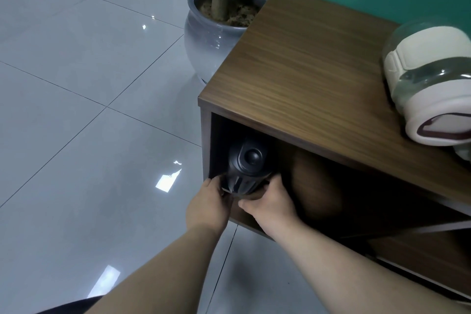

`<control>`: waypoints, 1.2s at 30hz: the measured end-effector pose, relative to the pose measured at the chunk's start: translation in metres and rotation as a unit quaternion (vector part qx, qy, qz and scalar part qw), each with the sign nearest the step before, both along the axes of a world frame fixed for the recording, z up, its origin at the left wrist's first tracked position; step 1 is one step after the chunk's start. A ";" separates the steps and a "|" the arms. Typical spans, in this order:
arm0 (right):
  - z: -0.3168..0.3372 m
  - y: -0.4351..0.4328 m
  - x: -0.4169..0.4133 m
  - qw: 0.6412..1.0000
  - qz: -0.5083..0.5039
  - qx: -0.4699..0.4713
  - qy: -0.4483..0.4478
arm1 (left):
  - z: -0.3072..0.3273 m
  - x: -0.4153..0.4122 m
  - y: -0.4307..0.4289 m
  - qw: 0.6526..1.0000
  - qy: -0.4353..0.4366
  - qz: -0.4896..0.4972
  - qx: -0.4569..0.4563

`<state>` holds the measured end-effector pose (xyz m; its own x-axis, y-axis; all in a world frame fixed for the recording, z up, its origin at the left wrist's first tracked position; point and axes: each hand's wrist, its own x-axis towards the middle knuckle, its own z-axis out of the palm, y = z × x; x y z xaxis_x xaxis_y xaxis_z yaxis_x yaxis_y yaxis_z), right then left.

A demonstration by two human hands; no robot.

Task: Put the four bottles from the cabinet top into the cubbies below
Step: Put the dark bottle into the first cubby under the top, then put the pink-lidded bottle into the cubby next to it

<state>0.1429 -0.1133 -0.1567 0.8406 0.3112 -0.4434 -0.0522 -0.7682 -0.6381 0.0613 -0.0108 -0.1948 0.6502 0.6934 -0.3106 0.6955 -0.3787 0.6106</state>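
Note:
A black bottle [246, 167] with a domed lid stands inside the leftmost cubby of the wooden cabinet [305, 79], close to the cubby's left wall. My left hand [210, 205] grips its lower left side and my right hand [271, 201] grips its lower right side. On the cabinet top at the right edge lies a large clear bottle [430, 81] with cream and dark green bands, tipped on its side with its cap toward me. Part of another pale object [463, 151] shows beneath it at the frame edge.
A grey ceramic pot [211, 41] with a tree trunk stands on the tiled floor just left of the cabinet's far corner. A green wall rises behind the cabinet. A lower shelf [420, 250] is visible at right beneath the cubby.

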 end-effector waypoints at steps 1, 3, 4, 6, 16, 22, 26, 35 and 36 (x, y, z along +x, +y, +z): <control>-0.001 -0.002 0.001 1.000 0.007 -0.013 0.004 | 0.000 -0.001 0.001 1.000 -0.002 0.001 -0.002; -0.001 -0.006 0.004 0.999 0.015 -0.026 0.015 | 0.005 -0.004 0.002 1.000 0.004 0.001 -0.004; 0.000 -0.010 0.006 0.999 0.018 -0.028 0.023 | 0.007 -0.007 0.002 1.000 0.007 -0.001 -0.009; 0.006 -0.017 0.008 0.998 0.028 -0.027 0.041 | 0.013 -0.013 0.002 1.000 0.016 -0.005 -0.024; 0.102 -0.076 -0.017 0.996 0.065 0.049 0.036 | 0.108 -0.027 -0.018 0.994 0.033 -0.104 -0.014; 0.188 -0.129 -0.061 0.980 0.026 0.146 -0.131 | 0.189 -0.050 -0.041 0.985 -0.080 -0.147 -0.048; 0.245 -0.136 -0.057 0.949 -0.064 0.151 -0.268 | 0.208 -0.069 -0.042 0.974 -0.114 -0.181 -0.069; 0.262 -0.084 0.005 0.936 -0.158 0.030 -0.314 | 0.206 -0.043 -0.043 0.955 -0.081 -0.276 -0.075; 0.259 -0.079 0.010 0.935 -0.171 0.022 -0.310 | 0.204 -0.039 -0.044 0.952 -0.090 -0.279 -0.084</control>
